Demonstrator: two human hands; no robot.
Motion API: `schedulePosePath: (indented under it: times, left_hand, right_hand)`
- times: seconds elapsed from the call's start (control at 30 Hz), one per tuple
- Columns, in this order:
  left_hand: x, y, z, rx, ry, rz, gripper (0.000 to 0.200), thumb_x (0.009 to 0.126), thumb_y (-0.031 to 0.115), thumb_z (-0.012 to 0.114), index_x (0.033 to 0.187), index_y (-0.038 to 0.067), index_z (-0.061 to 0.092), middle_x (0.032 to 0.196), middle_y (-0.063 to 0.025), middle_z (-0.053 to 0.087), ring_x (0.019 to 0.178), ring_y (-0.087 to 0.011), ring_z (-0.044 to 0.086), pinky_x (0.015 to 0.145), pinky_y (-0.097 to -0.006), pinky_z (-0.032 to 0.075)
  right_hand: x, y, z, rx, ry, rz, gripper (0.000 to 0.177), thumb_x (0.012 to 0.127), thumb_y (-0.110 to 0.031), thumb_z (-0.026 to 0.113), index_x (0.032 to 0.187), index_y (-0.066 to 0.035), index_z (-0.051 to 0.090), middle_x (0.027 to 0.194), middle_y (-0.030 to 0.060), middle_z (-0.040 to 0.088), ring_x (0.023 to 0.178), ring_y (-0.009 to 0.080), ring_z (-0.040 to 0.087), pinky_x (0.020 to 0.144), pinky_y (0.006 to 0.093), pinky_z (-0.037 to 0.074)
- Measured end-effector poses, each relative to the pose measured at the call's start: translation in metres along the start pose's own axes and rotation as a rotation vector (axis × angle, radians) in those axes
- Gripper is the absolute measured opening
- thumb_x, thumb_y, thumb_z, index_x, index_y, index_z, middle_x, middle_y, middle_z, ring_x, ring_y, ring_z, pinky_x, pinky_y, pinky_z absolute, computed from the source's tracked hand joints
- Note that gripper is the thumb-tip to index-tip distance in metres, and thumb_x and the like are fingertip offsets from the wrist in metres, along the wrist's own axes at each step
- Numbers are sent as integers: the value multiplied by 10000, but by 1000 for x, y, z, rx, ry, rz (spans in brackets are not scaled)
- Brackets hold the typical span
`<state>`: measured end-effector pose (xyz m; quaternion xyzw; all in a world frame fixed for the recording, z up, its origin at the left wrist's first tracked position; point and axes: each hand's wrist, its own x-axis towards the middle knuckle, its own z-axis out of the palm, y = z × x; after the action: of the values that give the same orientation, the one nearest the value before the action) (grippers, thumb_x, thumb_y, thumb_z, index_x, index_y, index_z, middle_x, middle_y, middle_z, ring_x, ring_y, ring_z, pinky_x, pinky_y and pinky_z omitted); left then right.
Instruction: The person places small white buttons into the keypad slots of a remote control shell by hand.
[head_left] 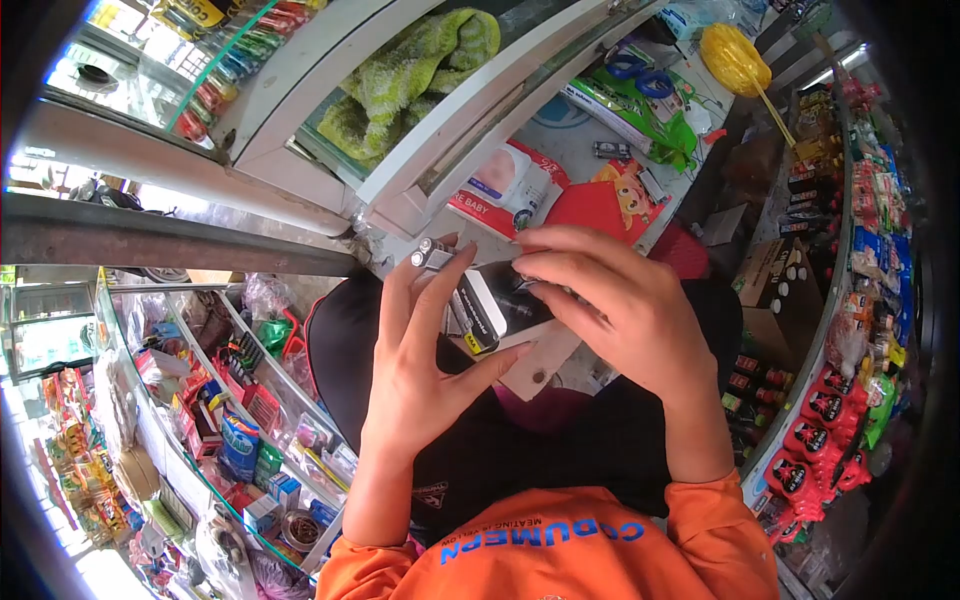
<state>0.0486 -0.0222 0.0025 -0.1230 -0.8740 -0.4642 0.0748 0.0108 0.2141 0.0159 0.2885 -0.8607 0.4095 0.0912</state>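
My left hand [415, 350] is wrapped around a small black battery box [478, 318] with a white inside flap and yellow marking at one end. Between its raised fingers it also pinches silver-ended batteries [430, 254]. Close by on the right, my right hand [630, 305] has its thumb and fingertips pinched together at the far side of the box. A small dark, shiny thing shows at those fingertips, too hidden to name. Below the box, a whitish board [543, 362] with a hole lies over my lap.
Ahead are a red and white baby-wipes pack [505, 188], a battery [612, 150], a green packet [640, 120] and a green towel [410, 85] behind a white frame. A yellow ball on a stick [737, 60] stands right. Stocked shelves [240, 430] flank both sides.
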Motion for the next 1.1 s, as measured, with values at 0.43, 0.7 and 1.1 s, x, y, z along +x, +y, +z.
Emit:
schedulePosePath:
  times: [0.43,0.7,1.1]
  left_hand:
    - [-1,1,0,18,-5,-12,950,704,190,1085,1550,31,685,1429,-176,614,1291,-326,696,1082,-461,639]
    - [-1,0,-1,56,-5,7,943,712,197,1084,1551,38,686,1440,-183,616,1305,-335,696,1081,-460,642]
    - [-3,-3,1,12,-7,9,907,777,236,1051,1577,66,660,1529,-204,585,1297,-367,705,1054,-472,620]
  right_hand:
    - [-1,-14,-1,-133,53,1,337,882,16,890,1198,-54,797,1179,69,791,941,287,806,785,405,662]
    - [2,-7,-1,-220,38,-61,291,832,-12,905,1100,-66,806,1085,69,778,917,300,765,808,431,616]
    - [10,-13,-5,-190,47,1,291,814,-113,937,1070,-107,798,1111,48,690,1030,298,689,943,448,545]
